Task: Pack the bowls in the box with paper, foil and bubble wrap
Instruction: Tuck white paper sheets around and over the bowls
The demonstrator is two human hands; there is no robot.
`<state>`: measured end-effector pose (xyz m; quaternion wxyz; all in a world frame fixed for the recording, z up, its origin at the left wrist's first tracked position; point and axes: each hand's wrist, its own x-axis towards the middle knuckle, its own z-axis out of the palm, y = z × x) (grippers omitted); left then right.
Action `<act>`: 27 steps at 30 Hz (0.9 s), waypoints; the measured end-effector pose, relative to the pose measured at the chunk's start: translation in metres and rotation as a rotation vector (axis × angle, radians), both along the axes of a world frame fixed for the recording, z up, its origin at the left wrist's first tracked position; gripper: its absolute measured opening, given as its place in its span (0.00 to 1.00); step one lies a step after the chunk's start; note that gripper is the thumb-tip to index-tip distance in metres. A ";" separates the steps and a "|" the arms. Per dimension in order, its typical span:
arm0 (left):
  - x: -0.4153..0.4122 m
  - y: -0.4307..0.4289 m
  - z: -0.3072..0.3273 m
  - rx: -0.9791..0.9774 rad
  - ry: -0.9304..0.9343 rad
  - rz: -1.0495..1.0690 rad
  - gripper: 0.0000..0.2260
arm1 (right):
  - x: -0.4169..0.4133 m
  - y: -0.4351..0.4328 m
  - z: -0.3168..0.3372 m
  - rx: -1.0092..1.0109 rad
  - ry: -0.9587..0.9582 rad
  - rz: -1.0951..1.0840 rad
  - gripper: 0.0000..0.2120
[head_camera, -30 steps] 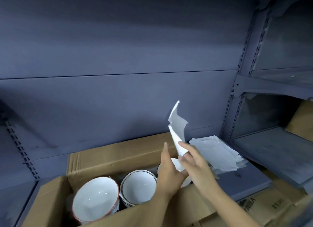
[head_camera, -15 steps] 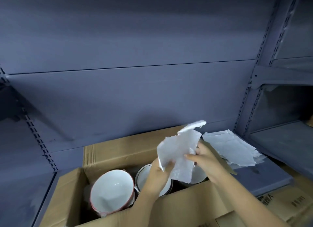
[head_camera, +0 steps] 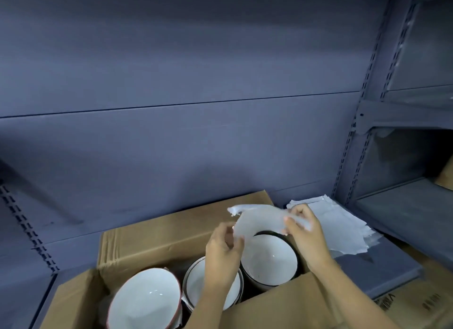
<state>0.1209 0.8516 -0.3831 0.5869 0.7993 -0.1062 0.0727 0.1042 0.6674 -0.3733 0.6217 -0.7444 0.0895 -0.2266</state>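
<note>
The left hand [head_camera: 224,252] and right hand [head_camera: 306,235] together hold one white sheet of paper [head_camera: 259,220] above the open cardboard box [head_camera: 171,233]. Left-hand fingers are curled, with thumb and fingertips pinching the lower left edge of the sheet. Right-hand thumb and fingers are pressed together, pinching its right end. The sheet spans the gap between both sets of fingers and arches upward, its torn corner rising above the left fingertips. Directly beneath the sheet, between the two hands, sits the black-rimmed bowl [head_camera: 269,262], upright in the box with a white interior. Below the left fingers, partly hidden by that hand, is the middle bowl [head_camera: 196,282], also dark-rimmed. Further left of the left hand lies the red-rimmed bowl [head_camera: 144,299], tilted toward the camera. Just beyond the right-hand fingers, a paper stack [head_camera: 343,228] rests on the blue-grey shelf [head_camera: 382,272]. Below the right forearm, a flattened carton [head_camera: 411,301] carries dark printing: a letter resembling "V" and several smaller characters, too blurred to read. No brand or label is legible on the box or bowls.
</note>
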 end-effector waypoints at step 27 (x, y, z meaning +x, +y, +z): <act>0.006 0.008 -0.010 -0.056 0.115 0.015 0.11 | 0.015 0.006 -0.017 -0.268 0.033 -0.146 0.13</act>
